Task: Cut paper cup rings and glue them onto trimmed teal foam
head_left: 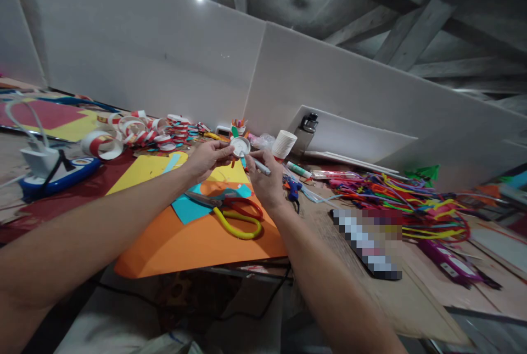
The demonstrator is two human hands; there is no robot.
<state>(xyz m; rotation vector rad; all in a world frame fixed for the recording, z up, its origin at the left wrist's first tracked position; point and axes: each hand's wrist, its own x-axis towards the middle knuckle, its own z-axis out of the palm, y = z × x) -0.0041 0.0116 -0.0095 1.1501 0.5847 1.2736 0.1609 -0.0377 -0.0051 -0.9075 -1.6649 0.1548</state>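
My left hand (208, 161) is closed on the edge of a small white paper cup (241, 147), held up over the table. Its round open side or base faces me; I cannot tell which. Green and orange paper bits stick out around it. In the fingers of my right hand (267, 185) lies a light grey marker (262, 167), its end close to the cup. Below both hands, scissors (234, 217) with red and yellow handles rest on blue paper (185, 211) and an orange sheet (164, 249).
A stack of white cups (284, 145) and a dark bottle (305, 131) stand behind my right hand. A blue glue gun (293, 189) lies nearby. Colourful pipe cleaners (391, 195) spread at right; cut cup rings (135, 129) and a blue power strip (61, 175) are at left.
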